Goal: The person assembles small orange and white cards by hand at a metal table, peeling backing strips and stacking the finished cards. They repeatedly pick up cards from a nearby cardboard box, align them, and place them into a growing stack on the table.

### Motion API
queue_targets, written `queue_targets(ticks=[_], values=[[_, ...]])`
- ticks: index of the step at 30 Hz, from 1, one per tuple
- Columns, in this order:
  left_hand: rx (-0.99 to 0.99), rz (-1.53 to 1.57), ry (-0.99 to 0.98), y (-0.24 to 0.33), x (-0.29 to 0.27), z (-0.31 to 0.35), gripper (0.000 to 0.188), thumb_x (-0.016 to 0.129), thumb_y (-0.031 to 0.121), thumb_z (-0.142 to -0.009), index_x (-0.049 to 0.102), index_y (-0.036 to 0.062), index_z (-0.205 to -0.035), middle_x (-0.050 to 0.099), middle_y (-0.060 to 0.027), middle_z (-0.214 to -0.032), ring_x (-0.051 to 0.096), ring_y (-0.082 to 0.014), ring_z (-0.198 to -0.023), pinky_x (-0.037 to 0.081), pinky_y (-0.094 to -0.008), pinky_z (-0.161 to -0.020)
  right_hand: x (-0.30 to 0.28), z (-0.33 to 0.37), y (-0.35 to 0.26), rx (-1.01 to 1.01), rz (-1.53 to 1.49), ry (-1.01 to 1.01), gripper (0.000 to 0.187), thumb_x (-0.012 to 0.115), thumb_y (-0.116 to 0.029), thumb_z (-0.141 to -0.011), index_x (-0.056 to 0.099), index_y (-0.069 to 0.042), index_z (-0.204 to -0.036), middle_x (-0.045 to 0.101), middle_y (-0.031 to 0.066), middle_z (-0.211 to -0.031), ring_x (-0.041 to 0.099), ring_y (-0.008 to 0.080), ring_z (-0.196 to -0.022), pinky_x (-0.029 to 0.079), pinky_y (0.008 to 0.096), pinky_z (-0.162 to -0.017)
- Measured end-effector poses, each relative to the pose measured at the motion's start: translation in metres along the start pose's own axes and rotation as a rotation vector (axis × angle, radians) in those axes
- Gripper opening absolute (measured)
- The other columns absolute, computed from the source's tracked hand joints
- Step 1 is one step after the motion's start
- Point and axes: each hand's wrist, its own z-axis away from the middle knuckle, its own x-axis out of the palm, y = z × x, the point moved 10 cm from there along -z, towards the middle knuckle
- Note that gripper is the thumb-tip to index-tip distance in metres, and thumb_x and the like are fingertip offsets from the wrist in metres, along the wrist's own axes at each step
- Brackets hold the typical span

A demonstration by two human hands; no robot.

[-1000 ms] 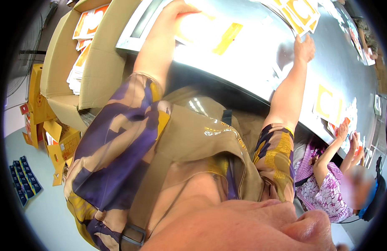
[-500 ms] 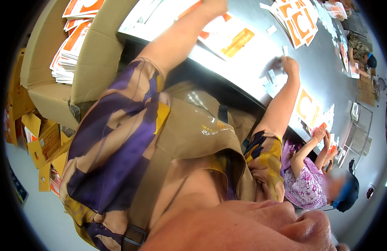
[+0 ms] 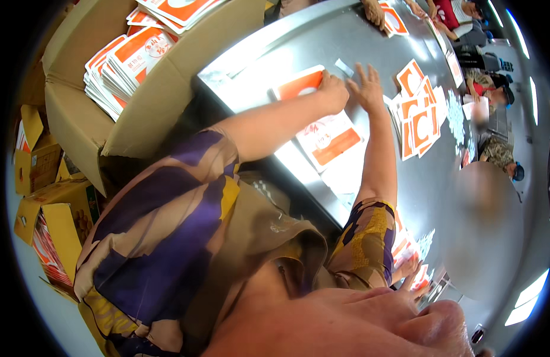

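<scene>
My left hand [image 3: 333, 93], fingers curled, is at the edge of a flat orange-and-white packet [image 3: 299, 86] and appears to grip it; its fingertips are partly hidden. Close beside it, my right hand [image 3: 368, 89] is open over the metal table, fingers stretched apart and holding nothing. A small pale slip [image 3: 344, 67] lies just beyond the two hands. Under and beside my left forearm is a pile of similar flat packets [image 3: 330, 144], white with orange panels. Another loose stack of packets [image 3: 419, 113] is spread to the right of my right hand.
A large cardboard box [image 3: 150, 113] full of packets stands at left, against the steel table [image 3: 251, 56]. Smaller opened cartons [image 3: 64, 223] are below it. Pale slips [image 3: 455, 122] lie scattered at the right. Other people's hands [image 3: 375, 13] work around the table.
My left hand has come down and inward to the packet. My right hand, earlier by a small slip, has moved up beside the left and spread its fingers. The view has shifted.
</scene>
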Motion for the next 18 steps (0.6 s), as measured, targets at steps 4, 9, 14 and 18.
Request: queue_targets(ticks=[4,9,14,18], values=[[-0.075,-0.027,0.105,-0.008,-0.013,0.0,0.032,0.056,0.019,-0.086,0.067,0.0081,-0.114,0.058,-0.0168,-0.122,0.051,-0.0329,-0.117,0.023,-0.0607,-0.103,0.005,-0.03,-0.058,-0.332,0.168,-0.138,0.051,0.039,-0.048,-0.096,0.04,-0.027,-0.143,0.029,0.0102,-0.153,0.024,0.0334,-0.141,0.023,0.0546,-0.111],[-0.038,-0.021,-0.05,-0.006,-0.012,0.007,0.031,0.057,0.019,-0.085,0.069,0.0096,-0.112,0.058,-0.0188,-0.122,0.05,-0.035,-0.117,0.022,-0.0621,-0.104,0.009,-0.021,0.007,-0.076,0.315,-0.19,0.055,0.037,-0.052,-0.096,0.036,-0.028,-0.145,0.026,0.0096,-0.154,0.023,0.0336,-0.142,0.023,0.0589,-0.109],[0.025,-0.017,-0.025,0.014,-0.017,0.005,0.031,0.057,0.018,-0.084,0.069,0.0089,-0.111,0.058,-0.0198,-0.121,0.051,-0.0356,-0.116,0.022,-0.063,-0.103,0.048,0.068,0.119,0.133,0.248,-0.178,0.06,0.039,-0.053,-0.094,0.032,-0.024,-0.147,0.027,0.0145,-0.153,0.024,0.0378,-0.14,0.027,0.0614,-0.106],[-0.043,-0.048,0.003,-0.008,-0.008,0.004,0.031,0.057,0.018,-0.084,0.069,0.0081,-0.111,0.059,-0.0191,-0.119,0.051,-0.0348,-0.114,0.024,-0.0622,-0.102,0.037,0.105,0.071,0.169,0.212,-0.154,0.061,0.04,-0.052,-0.095,0.032,-0.022,-0.147,0.027,0.0159,-0.152,0.025,0.039,-0.14,0.027,0.0623,-0.105]])
